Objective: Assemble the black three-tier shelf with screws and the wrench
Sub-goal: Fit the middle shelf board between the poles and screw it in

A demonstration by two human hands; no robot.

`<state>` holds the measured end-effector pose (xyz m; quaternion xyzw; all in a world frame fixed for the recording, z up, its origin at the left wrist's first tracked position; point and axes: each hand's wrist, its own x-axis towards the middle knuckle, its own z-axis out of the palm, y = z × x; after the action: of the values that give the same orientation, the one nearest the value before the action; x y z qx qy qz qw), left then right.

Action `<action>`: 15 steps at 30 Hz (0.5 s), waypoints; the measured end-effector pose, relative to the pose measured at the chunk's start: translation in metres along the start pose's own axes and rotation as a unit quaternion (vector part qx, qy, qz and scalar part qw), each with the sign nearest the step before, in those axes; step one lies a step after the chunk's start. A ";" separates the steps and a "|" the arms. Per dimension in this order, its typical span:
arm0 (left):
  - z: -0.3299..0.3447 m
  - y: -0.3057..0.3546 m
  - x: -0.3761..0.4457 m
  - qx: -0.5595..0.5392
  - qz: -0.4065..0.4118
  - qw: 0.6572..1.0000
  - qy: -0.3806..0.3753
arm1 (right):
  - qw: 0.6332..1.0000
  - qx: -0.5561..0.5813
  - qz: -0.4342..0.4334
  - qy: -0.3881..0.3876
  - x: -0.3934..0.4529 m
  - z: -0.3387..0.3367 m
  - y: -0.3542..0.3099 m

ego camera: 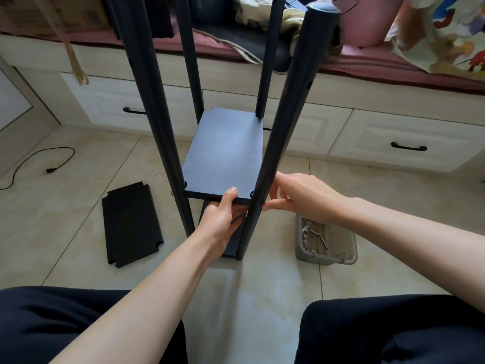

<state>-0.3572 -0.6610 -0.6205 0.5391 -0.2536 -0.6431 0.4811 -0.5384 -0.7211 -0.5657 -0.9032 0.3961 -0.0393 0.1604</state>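
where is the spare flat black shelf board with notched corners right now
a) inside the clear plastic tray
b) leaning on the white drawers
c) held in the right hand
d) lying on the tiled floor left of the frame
d: the spare flat black shelf board with notched corners lies flat on the tiled floor, left of the black tube-legged shelf frame, apart from both hands.

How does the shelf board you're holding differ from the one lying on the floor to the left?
The held board sits between the four poles, off the floor; the loose board lies flat on the tiles, clear of the frame. The left hand grips the held board's near edge; nothing touches the loose board. Both are black with notched corners.
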 end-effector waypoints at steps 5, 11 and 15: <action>-0.007 0.004 -0.006 0.026 -0.015 1.000 -0.002 | 0.968 0.232 0.096 -0.019 0.011 0.001 -0.001; -0.017 0.013 -0.019 0.204 0.015 0.978 0.033 | 0.918 0.385 0.071 -0.057 0.015 0.005 -0.007; -0.028 0.020 -0.035 0.587 0.206 0.771 0.137 | 0.915 0.392 0.075 -0.059 0.017 0.005 -0.008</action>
<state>-0.3261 -0.6329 -0.5964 0.7341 -0.6178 -0.1738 0.2218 -0.5205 -0.7268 -0.5689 -0.7362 0.4058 -0.1258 0.5269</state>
